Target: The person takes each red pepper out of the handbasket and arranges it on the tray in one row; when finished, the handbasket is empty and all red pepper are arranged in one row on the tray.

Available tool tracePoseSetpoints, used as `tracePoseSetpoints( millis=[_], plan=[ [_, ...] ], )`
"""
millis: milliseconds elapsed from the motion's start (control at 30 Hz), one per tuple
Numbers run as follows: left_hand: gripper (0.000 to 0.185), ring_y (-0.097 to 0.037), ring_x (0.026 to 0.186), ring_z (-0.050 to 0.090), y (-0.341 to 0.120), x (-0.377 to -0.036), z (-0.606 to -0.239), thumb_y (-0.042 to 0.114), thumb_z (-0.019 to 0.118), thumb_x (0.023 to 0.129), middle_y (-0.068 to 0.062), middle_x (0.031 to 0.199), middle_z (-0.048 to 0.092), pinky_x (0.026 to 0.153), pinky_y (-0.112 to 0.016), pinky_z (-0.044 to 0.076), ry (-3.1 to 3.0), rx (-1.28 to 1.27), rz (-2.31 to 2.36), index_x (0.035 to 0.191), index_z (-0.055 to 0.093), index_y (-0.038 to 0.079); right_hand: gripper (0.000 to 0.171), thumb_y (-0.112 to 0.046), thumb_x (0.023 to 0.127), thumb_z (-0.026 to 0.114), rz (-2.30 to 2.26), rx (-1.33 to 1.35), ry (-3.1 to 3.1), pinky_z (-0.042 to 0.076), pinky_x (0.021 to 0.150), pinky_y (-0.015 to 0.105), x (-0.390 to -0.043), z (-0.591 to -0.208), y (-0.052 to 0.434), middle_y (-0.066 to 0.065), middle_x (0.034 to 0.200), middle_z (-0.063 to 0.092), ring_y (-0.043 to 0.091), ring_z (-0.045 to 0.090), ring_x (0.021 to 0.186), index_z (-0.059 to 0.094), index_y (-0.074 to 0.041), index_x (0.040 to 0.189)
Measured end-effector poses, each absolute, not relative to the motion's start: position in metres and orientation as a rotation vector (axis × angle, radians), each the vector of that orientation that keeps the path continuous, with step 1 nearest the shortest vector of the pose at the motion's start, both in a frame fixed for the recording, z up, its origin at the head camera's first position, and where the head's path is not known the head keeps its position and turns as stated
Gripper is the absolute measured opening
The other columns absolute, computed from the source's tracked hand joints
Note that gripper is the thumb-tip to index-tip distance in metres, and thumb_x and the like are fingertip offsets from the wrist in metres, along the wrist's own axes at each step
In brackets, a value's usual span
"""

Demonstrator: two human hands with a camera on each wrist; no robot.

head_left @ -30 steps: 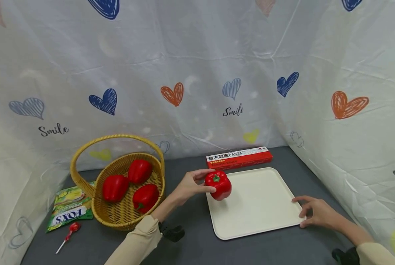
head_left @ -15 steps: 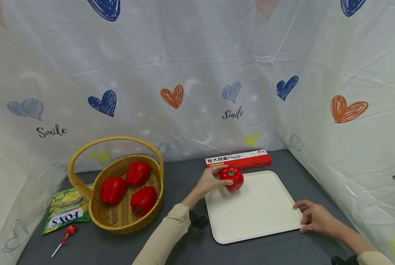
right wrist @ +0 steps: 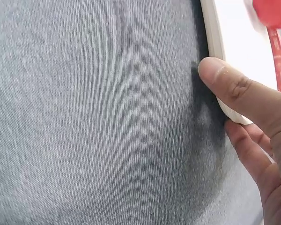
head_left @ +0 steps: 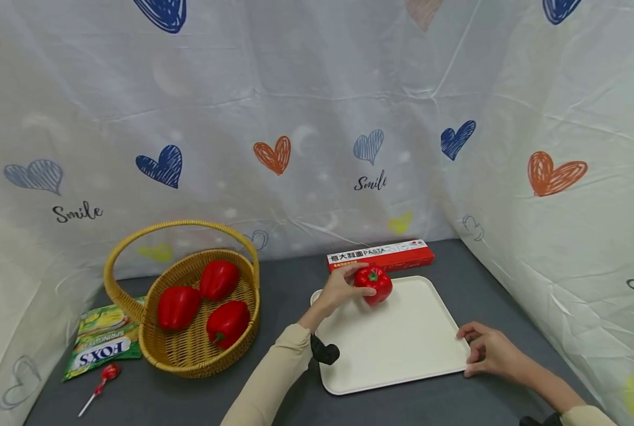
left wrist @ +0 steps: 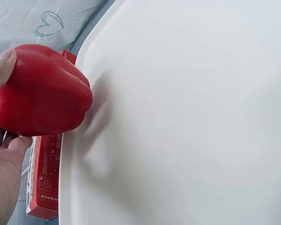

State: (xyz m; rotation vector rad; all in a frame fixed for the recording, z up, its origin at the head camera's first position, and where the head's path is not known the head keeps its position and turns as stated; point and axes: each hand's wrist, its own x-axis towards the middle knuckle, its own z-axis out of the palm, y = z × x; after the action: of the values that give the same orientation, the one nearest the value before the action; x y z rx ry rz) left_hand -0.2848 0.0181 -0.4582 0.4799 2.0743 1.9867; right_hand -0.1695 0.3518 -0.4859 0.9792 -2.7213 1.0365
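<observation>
My left hand (head_left: 339,291) holds a red bell pepper (head_left: 375,286) over the back left part of a cream rectangular tray (head_left: 397,343). In the left wrist view, thumb and fingers grip the pepper (left wrist: 44,93) from opposite sides, and its shadow falls on the tray beside it. At the tray's front right corner, my right hand (head_left: 491,354) grips the edge. The right wrist view has the thumb on one side of the corner of the tray (right wrist: 232,115), with fingertips round the other.
On the left stands a yellow wicker basket (head_left: 194,371) with a tall handle and three red bell peppers (head_left: 228,323) inside. A green FOX'S packet (head_left: 104,343) and a red lollipop (head_left: 110,371) lie beside it. Behind the tray is a red pasta box (head_left: 402,255), close to the curtain (head_left: 306,225).
My left hand has carried the pepper right, away from the basket and over the tray. Lately the tray has slid left, with my right hand moving along at its corner.
</observation>
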Motion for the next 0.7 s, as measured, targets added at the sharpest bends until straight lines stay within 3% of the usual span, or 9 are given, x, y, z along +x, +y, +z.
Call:
tracePoseSetpoints(
  millis=[200, 433, 700],
  plan=[
    [0.057, -0.017, 0.112, 0.051, 0.029, -0.289, -0.468, 0.008, 0.075, 0.072, 0.001, 0.121, 0.055, 0.091, -0.031, 0.043, 2.038, 0.522, 1.975, 0.124, 0.053, 0.012, 0.027, -0.026, 0.057, 0.082, 0.982, 0.976, -2.738, 0.046, 0.058, 0.014, -0.166, -0.487, 0.348, 0.007, 0.095, 0.051, 0.009, 0.054, 0.085, 0.055, -0.02, 0.055],
    [0.058, -0.022, 0.113, 0.051, 0.043, -0.293, -0.475, 0.001, 0.072, 0.073, -0.007, 0.126, 0.053, 0.094, -0.036, 0.041, 2.02, 0.601, 2.022, 0.126, 0.05, 0.008, 0.028, -0.028, 0.058, 0.081, 0.969, 0.984, -2.769, 0.045, 0.055, 0.016, -0.164, -0.486, 0.349, 0.006, 0.096, 0.05, 0.01, 0.052, 0.08, 0.054, -0.019, 0.057],
    [0.061, -0.022, 0.109, 0.054, 0.06, -0.298, -0.471, -0.001, 0.069, 0.074, -0.01, 0.125, 0.053, 0.087, -0.029, 0.046, 2.023, 0.692, 1.983, 0.13, 0.045, 0.002, 0.029, -0.029, 0.06, 0.08, 0.992, 1.02, -2.781, 0.046, 0.056, 0.016, -0.166, -0.484, 0.349, 0.007, 0.097, 0.05, 0.013, 0.052, 0.084, 0.053, -0.018, 0.056]
  ],
)
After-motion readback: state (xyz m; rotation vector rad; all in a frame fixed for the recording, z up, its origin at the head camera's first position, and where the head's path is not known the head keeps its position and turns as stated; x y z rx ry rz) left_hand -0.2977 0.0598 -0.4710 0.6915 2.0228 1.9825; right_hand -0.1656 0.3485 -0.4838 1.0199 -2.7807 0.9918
